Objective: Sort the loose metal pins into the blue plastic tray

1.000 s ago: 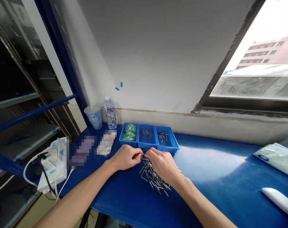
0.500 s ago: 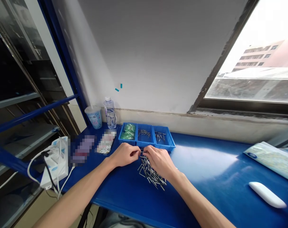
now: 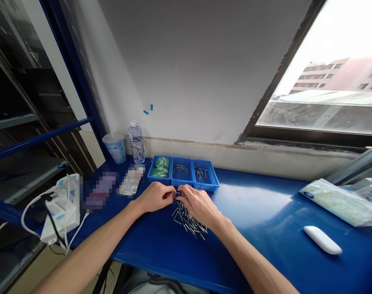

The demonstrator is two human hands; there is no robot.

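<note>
Metal rods (image 3: 186, 220) beneath right grip (image 3: 196, 202)

"Can you read anything on the cup (image 3: 116, 149)?"
"No, its print is too small."
"And the bottle (image 3: 137, 146)?"
"Its markings are illegible."
"The dark oval (image 3: 309, 194) on the flat package (image 3: 342, 203)?"
"Unreadable too; no word or number is legible anywhere."

Hands draw closer as the view turns right

Fingertips of the left hand (image 3: 157, 197) and right hand (image 3: 196, 205) have come nearer each other; the thin metal pin (image 3: 177, 193) between them is harder to see. On the table (image 3: 253, 239), the white oblong object (image 3: 323, 240), first cut off, shows whole. A grey pole (image 3: 354, 165) now shows by the far edge, right side.
</note>
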